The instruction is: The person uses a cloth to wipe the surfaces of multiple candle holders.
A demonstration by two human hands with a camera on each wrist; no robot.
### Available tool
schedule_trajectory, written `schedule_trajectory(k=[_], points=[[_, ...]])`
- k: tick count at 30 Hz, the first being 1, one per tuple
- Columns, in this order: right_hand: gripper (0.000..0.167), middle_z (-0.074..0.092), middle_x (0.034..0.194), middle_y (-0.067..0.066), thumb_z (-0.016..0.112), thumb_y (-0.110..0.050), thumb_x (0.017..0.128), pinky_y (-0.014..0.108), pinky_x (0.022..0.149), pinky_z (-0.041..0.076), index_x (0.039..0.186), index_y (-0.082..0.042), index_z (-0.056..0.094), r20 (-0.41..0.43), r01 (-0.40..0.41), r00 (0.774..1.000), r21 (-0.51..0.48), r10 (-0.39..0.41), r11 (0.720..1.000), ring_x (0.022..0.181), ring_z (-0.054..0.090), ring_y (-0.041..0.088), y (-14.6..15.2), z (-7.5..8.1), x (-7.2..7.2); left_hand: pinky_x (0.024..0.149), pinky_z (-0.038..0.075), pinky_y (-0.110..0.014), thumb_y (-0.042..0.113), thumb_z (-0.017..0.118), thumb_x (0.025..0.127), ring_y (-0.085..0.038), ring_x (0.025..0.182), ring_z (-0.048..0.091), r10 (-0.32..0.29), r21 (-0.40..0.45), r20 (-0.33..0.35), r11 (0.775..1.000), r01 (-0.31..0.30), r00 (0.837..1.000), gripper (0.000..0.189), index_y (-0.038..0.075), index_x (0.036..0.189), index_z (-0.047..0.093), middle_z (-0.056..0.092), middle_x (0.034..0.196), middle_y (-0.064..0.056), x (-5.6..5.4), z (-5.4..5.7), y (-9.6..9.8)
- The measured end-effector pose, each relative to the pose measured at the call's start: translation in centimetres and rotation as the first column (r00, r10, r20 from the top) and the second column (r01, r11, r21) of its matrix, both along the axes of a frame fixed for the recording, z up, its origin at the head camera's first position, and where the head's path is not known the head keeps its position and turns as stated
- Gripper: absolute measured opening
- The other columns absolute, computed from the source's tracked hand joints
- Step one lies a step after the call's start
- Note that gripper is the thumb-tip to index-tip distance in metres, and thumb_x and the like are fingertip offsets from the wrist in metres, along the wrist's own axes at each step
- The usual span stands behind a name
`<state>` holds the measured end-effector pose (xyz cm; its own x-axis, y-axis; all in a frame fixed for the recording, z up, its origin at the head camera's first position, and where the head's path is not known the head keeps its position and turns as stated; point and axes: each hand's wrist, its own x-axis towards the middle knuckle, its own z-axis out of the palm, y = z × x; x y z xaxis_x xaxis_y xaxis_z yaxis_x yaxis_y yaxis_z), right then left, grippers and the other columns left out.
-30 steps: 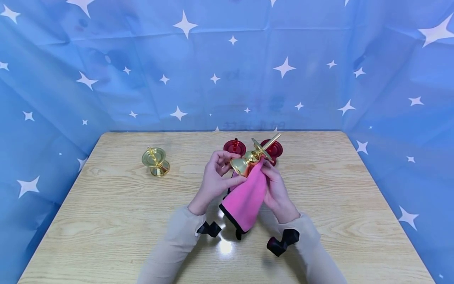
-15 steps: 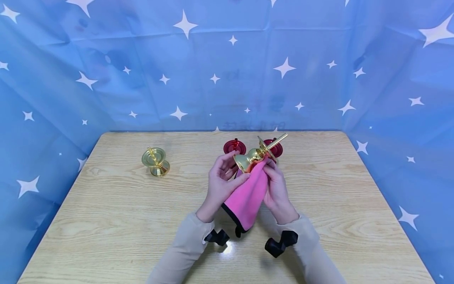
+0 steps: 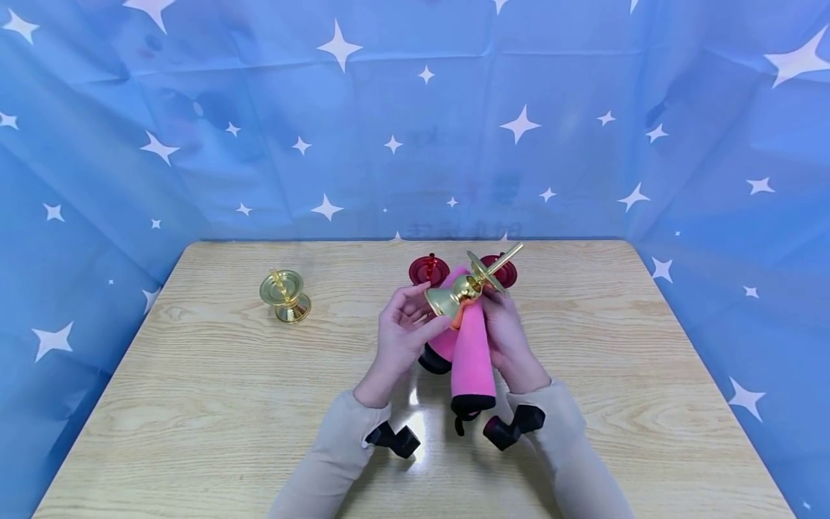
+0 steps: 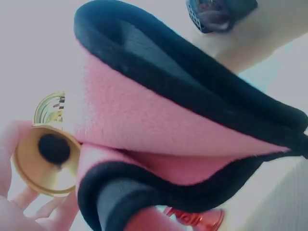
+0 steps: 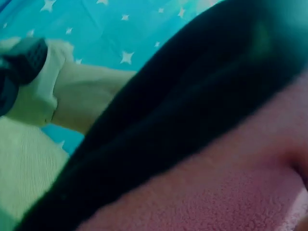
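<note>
A shiny gold candle holder is held tilted above the table, its spike pointing up to the right. My left hand grips it by the flared base; in the left wrist view the hollow underside of the candle holder faces the camera, with fingers around the rim. My right hand holds a pink cloth with black edging against the stem. The cloth hangs below in folds. In the right wrist view the cloth fills much of the picture and hides the right fingers.
A second gold candle holder stands upright at the left on the wooden table. Two red candle holders stand behind the hands, a left one and a right one partly covered. A blue star-patterned curtain hangs behind.
The candle holder shifted slightly right, then a little back left. The cloth has been bunched differently around the stem: its hanging part is now narrower, and pink shows behind the holder.
</note>
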<state>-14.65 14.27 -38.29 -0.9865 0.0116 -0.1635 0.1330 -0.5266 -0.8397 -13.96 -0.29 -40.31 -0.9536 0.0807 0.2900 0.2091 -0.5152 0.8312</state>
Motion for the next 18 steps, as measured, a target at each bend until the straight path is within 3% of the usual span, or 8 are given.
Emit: schedule_trajectory(k=[3, 5, 10, 12, 15, 18], points=[[0.02, 0.062, 0.091, -0.004, 0.044, -0.002, 0.096, 0.017, 0.068, 0.049, 0.097, -0.015, 0.06, -0.008, 0.016, 1.0, 0.141, -0.015, 0.99, 0.076, 0.059, 0.006, -0.2, -0.2, 0.0, 0.079, 0.05, -0.026, -0.006, 0.074, 0.071, -0.014, 0.09, 0.062, 0.041, 0.023, 0.019, 0.999, -0.042, 0.999, 0.048, 0.002, 0.116, 0.056, 0.067, 0.101, 0.001, 0.0, -0.1, 0.2], [0.02, 0.06, 0.087, -0.004, 0.048, 0.001, 0.094, 0.017, 0.064, 0.047, 0.09, -0.015, 0.061, -0.031, 0.031, 0.999, 0.25, -0.025, 0.968, 0.072, 0.056, 0.005, -0.5, -0.3, 0.2, 0.079, 0.05, -0.026, -0.004, 0.075, 0.071, -0.014, 0.09, 0.061, 0.078, 0.037, 0.026, 0.996, -0.079, 0.997, 0.048, 0.008, 0.114, 0.057, 0.067, 0.102, 0.0, -0.1, -0.1, 0.3], [0.009, 0.06, 0.085, -0.008, 0.055, 0.004, 0.089, 0.017, 0.065, 0.044, 0.093, 0.004, 0.063, -0.154, 0.099, 0.988, 0.491, -0.026, 0.865, 0.074, 0.053, 0.005, -0.7, 0.0, 1.2, 0.082, 0.05, -0.029, -0.005, 0.075, 0.071, -0.015, 0.09, 0.06, 0.168, 0.039, -0.014, 0.985, -0.167, 0.986, 0.048, 0.002, 0.114, 0.054, 0.065, 0.102, -0.001, -0.3, -0.3, 0.3], [0.014, 0.061, 0.086, -0.009, 0.055, 0.006, 0.089, 0.018, 0.066, 0.043, 0.1, 0.013, 0.06, -0.206, 0.116, 0.978, 0.511, -0.009, 0.852, 0.075, 0.052, 0.006, -0.7, 0.3, 1.7, 0.083, 0.05, -0.031, -0.004, 0.075, 0.071, -0.015, 0.09, 0.06, 0.198, 0.031, -0.024, 0.98, -0.198, 0.98, 0.048, 0.001, 0.114, 0.054, 0.064, 0.102, 0.0, -0.5, -0.4, 0.2], [0.018, 0.062, 0.085, -0.009, 0.054, 0.008, 0.088, 0.018, 0.064, 0.043, 0.103, 0.019, 0.056, -0.299, 0.145, 0.954, 0.49, 0.01, 0.859, 0.073, 0.052, 0.007, -0.7, 0.8, 2.4, 0.083, 0.05, -0.031, -0.004, 0.075, 0.072, -0.016, 0.09, 0.06, 0.221, 0.015, -0.002, 0.975, -0.221, 0.975, 0.047, 0.002, 0.114, 0.054, 0.064, 0.101, -0.002, -0.7, -0.4, 0.1], [0.019, 0.065, 0.088, -0.008, 0.055, 0.008, 0.088, 0.017, 0.065, 0.045, 0.104, 0.018, 0.058, -0.408, 0.192, 0.913, 0.476, 0.022, 0.858, 0.074, 0.055, 0.006, -0.8, 1.5, 2.9, 0.083, 0.05, -0.031, -0.005, 0.074, 0.073, -0.016, 0.091, 0.061, 0.214, 0.011, 0.041, 0.977, -0.214, 0.976, 0.046, 0.003, 0.113, 0.054, 0.065, 0.101, -0.005, -0.7, -0.5, 0.1]])
